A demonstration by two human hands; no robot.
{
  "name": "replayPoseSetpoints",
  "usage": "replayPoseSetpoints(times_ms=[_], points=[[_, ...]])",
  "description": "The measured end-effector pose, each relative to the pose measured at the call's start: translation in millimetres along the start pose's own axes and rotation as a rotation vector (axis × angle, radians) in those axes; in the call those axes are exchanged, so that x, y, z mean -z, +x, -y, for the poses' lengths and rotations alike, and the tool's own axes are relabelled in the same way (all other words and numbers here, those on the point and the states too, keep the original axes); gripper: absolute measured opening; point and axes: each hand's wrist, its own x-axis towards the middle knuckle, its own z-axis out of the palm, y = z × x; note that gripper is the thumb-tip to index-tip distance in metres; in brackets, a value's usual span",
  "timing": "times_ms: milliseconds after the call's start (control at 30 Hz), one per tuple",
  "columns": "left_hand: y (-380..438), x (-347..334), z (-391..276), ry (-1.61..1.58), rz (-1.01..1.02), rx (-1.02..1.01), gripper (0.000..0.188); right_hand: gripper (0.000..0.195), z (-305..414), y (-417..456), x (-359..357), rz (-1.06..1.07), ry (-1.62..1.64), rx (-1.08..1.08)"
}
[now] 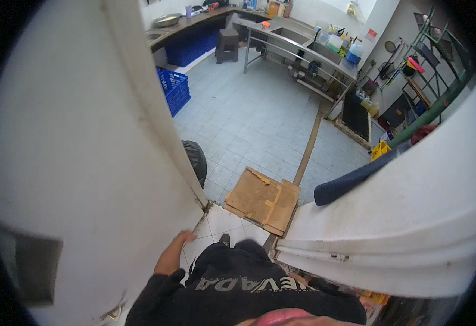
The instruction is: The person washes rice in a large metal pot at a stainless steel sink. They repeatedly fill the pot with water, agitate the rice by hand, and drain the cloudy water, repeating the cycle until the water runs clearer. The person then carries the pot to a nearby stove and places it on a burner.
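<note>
My left hand (pixel 187 237) hangs at my side, slightly blurred, close to the foot of the white wall or door (pixel 99 163) on the left. It appears to hold nothing. Of my right arm only a small patch of skin shows beside my dark shirt; whether it is hand or forearm is unclear, and any grip is hidden. Just ahead of my feet a flattened cardboard sheet (pixel 254 199) with tape strips lies across the threshold. White floor tiles (pixel 225 218) are under me, and one dark shoe (pixel 225 239) is visible.
Beyond the doorway stand a steel sink table (pixel 278 25), a dark plastic stool (pixel 227 45) and blue crates (pixel 174 89). A black bag (pixel 195 161) sits behind the left edge. A dark padded object (pixel 352 179) juts in from the right, near a green metal frame (pixel 421 114).
</note>
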Motion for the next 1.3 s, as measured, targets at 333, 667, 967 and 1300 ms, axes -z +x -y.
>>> replayPoseSetpoints(times_ms=[333, 667, 967, 1300], points=[[138, 338, -275, -0.290, -0.362, -0.398, 0.048, 0.028, 212, 71, 55, -0.228, 0.519, -0.027], [195, 352, -127, -0.854, -0.154, 0.489, 0.043, 0.034, 654, 214, 183, -0.199, -0.654, 0.427], [301, 365, -46, -1.004, -0.032, 0.610, 0.050, 0.024, 1124, 218, 209, -0.354, -0.060, 0.809], [560, 799, -73, -0.538, -0.261, 0.269, 0.057, 0.028, 1179, 307, 174, -0.054, -0.399, 0.314]])
